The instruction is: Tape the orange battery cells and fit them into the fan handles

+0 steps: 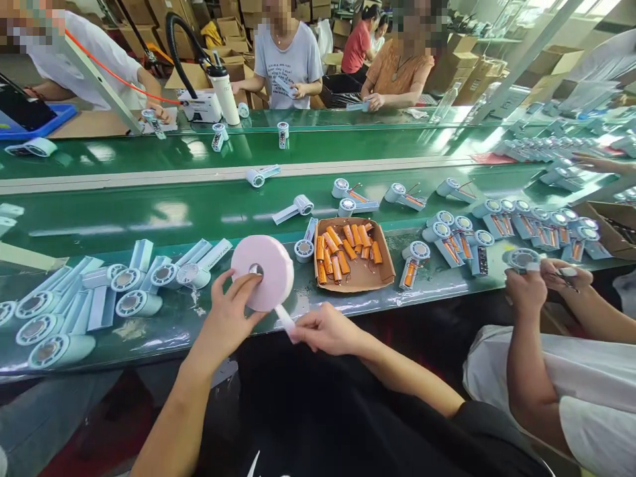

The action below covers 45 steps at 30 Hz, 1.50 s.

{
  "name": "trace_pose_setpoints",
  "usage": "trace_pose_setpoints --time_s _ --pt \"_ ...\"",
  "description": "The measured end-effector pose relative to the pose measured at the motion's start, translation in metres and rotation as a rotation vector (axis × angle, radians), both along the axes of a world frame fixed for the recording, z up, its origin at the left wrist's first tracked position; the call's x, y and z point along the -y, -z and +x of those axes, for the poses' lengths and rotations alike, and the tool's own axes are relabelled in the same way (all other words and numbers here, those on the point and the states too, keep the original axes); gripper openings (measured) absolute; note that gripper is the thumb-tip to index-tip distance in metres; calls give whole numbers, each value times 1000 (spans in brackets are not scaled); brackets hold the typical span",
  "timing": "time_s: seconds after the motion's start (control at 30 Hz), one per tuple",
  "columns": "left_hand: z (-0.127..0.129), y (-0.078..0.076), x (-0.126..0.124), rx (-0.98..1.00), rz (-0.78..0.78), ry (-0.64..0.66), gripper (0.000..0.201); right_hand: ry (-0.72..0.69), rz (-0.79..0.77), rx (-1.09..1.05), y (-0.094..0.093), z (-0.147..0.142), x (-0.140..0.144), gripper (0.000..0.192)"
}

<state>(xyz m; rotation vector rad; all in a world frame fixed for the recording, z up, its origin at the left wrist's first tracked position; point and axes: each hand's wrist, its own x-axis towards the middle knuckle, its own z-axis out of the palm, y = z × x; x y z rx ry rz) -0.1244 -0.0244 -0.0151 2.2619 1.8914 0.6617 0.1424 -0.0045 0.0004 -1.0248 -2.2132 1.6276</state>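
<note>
The tape roll point(268, 265) is located above the near edge of the green surface point(176, 324), directly in front of the person, between the pale blue fan housings point(139, 303) on the left and the cardboard tray point(355, 288) of orange cylinders point(348, 245) on the right. The governing relation is the line between the two hands: the tape strip point(284, 318) leaves the lower rim of the roll and runs down and to the right, its long axis slanting from the roll to the right hand point(330, 329). The left hand point(228, 308) is nearer the roll and supports it; its grip is partly spread, with fingers at the center hole and the thumb at the lower edge. The grip of the right hand is closed in a pinch, thumb against forefinger, on the far end of the strip. The roll is a thick, flat disc, pale pinkish white, with a small round core opening; its broad face is turned toward the wearer and its side wall shows at the right. The strip is narrow, whitish and short. Its end is covered by the fingers, so its edge cannot be assessed.
</note>
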Motion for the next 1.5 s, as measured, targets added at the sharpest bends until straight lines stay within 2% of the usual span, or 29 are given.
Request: trace_pose_setpoints --time_s 0.07,0.1,0.13,0.27,0.33,0.4,0.47,0.53,0.63,0.73,0.87,1.03,1.17,1.27,1.37,1.5 --pt "0 4 -1 82 -10 -85 63 -169 98 79 2 5 -3 25" --pt "0 7 -1 121 -6 -121 63 -194 161 122 3 9 -10 22" --pt "1 11 -2 151 6 -143 63 -156 235 157 2 15 -21 22" --pt "14 19 -1 184 73 -95 58 234 640 270 -1 38 -92 31" --pt "24 22 0 168 82 -52 58 207 797 360 2 44 -128 43" --pt "31 24 0 153 78 -16 59 94 843 426 8 44 -152 52" --pt "36 27 0 146 62 15 60 28 842 456 13 43 -163 54" --pt "38 30 1 138 36 26 59 12 848 501 14 46 -164 48" --pt "39 32 2 112 4 13 59 13 856 577 5 57 -156 35" --pt "40 31 5 57 62 14 59 154 775 481 -7 73 -134 29" --pt "47 21 9 -38 196 93 57 405 522 249 -13 80 -85 42" --pt "57 11 9 -96 250 143 57 483 399 112 -16 69 -40 53" --pt "61 8 7 -128 271 138 54 486 355 95 -19 61 -29 54" --pt "62 6 7 -150 291 128 53 446 266 64 -18 56 -25 53" --pt "62 2 8 -175 339 117 51 435 89 -93 -12 52 -26 46" --pt "63 -9 9 -216 416 106 48 533 -156 -356 -4 51 -33 62"
